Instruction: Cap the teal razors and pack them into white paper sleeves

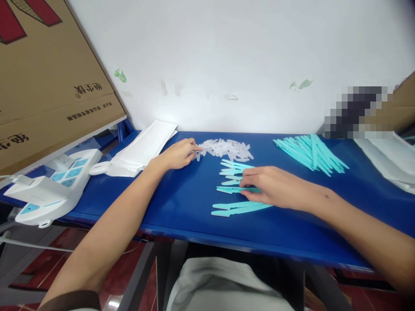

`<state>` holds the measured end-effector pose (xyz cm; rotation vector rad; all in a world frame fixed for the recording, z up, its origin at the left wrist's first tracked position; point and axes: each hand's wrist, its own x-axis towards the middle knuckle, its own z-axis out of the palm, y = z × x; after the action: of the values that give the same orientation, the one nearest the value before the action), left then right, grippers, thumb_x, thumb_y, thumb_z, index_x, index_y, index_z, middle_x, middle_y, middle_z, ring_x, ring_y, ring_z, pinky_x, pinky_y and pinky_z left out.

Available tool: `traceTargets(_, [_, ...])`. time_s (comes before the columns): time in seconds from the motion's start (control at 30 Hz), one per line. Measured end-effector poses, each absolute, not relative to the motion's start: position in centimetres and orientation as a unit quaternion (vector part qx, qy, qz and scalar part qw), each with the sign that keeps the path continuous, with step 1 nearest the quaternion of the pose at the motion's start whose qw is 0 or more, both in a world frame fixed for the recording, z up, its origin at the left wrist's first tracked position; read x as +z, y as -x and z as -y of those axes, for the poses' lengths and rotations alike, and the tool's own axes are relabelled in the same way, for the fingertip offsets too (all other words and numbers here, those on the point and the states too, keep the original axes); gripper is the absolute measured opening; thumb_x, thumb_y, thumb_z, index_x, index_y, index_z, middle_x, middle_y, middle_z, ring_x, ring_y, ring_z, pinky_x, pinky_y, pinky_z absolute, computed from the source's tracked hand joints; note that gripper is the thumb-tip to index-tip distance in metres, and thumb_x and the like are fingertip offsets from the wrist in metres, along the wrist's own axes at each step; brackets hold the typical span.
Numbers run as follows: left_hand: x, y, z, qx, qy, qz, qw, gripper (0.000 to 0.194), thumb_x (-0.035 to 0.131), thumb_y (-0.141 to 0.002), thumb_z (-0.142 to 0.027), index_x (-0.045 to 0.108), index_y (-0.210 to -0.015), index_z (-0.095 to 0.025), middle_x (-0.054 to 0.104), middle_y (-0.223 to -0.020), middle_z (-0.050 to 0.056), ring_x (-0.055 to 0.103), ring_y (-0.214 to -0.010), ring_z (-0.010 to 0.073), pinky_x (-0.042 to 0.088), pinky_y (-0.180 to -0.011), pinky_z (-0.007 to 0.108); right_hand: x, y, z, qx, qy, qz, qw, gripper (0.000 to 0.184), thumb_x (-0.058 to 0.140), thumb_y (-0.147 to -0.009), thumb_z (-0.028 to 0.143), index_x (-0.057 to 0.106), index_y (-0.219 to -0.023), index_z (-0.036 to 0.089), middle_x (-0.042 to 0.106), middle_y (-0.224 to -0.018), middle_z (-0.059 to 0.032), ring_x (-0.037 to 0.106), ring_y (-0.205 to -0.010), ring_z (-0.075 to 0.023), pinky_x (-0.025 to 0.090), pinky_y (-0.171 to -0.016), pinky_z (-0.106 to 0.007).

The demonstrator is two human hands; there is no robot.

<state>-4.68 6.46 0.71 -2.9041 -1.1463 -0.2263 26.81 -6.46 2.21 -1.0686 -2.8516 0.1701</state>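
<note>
My left hand (181,154) is at the left edge of a pile of small translucent plastic caps (227,149), its thumb and index finger closed around one cap (198,156). Lower right of it, my right hand (269,185) pinches a teal eyebrow razor (227,189) by the handle, its blade end pointing left. Under and behind those fingers several more razors lie in a loose column, their handles partly covered. Two razors (228,211) rest together nearest the table's front edge. Farther right is a heaped bundle of teal razors (311,153).
White padded envelopes (145,144) lie on the blue table (184,207) at left, beside a power strip (76,181) with a plugged-in white adapter (40,190). A large cardboard box (48,65) leans behind them. White bags (389,160) sit at the right end. A white wall closes off the back.
</note>
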Motion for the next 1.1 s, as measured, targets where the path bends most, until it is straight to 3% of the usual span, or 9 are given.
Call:
traceTargets(0.47, [1.1, 3.8, -5.5, -0.054, 0.943, 0.327, -0.012, 0.040, 0.048, -0.101, -0.023, 0.074, -0.131, -0.017, 0.063, -0.124, 0.016, 0.055, -0.115, 0.0296, 0.043, -0.103, 0.042, 1.7, -26.9, 6.4, 0.040, 0.303, 0.949, 0.082, 0.024, 0.057, -0.102, 0.021, 0.081, -0.096, 0.020, 0.077, -0.098, -0.0079, 0.073, -0.084, -0.0210, 0.054, -0.076, -0.032])
traceTargets(0.73, [1.2, 3.8, -5.7, -0.070, 0.945, 0.318, -0.008, 0.037, 0.051, -0.098, -0.018, 0.076, -0.125, -0.018, 0.072, -0.123, 0.012, 0.056, -0.110, 0.0283, 0.043, -0.101, 0.042, 2.2, -26.8, 6.5, 0.067, 0.327, 0.940, 0.068, 0.022, 0.059, -0.099, 0.021, 0.082, -0.099, 0.021, 0.078, -0.097, -0.0076, 0.072, -0.083, -0.0217, 0.052, -0.072, -0.032])
traceTargets(0.83, [1.4, 3.7, -5.6, -0.083, 0.943, 0.322, -0.016, 0.036, 0.055, -0.095, -0.017, 0.076, -0.124, -0.019, 0.076, -0.121, 0.009, 0.059, -0.109, 0.0275, 0.045, -0.099, 0.040, 2.5, -26.9, 6.3, 0.129, 0.375, 0.916, 0.056, 0.024, 0.059, -0.099, 0.028, 0.080, -0.108, 0.021, 0.078, -0.103, -0.0082, 0.072, -0.087, -0.0226, 0.052, -0.074, -0.032])
traceTargets(0.93, [1.5, 3.5, -5.4, -0.095, 0.941, 0.324, -0.038, 0.034, 0.057, -0.094, -0.018, 0.077, -0.122, -0.019, 0.078, -0.117, 0.007, 0.062, -0.104, 0.0259, 0.046, -0.094, 0.038, 3.0, -27.3, 6.2, 0.201, 0.428, 0.880, 0.039, 0.027, 0.061, -0.097, 0.039, 0.079, -0.104, 0.021, 0.076, -0.103, -0.0085, 0.070, -0.083, -0.0219, 0.051, -0.069, -0.032])
traceTargets(1.1, [1.5, 3.2, -5.2, -0.124, 0.938, 0.316, -0.075, 0.034, 0.058, -0.094, -0.021, 0.077, -0.121, -0.020, 0.081, -0.108, 0.007, 0.065, -0.102, 0.0249, 0.048, -0.092, 0.038, 3.8, -28.2, 6.0, 0.254, 0.484, 0.837, -0.015, 0.035, 0.064, -0.091, 0.057, 0.076, -0.091, 0.023, 0.061, -0.072, -0.0018, 0.052, -0.060, -0.0170, 0.037, -0.054, -0.031])
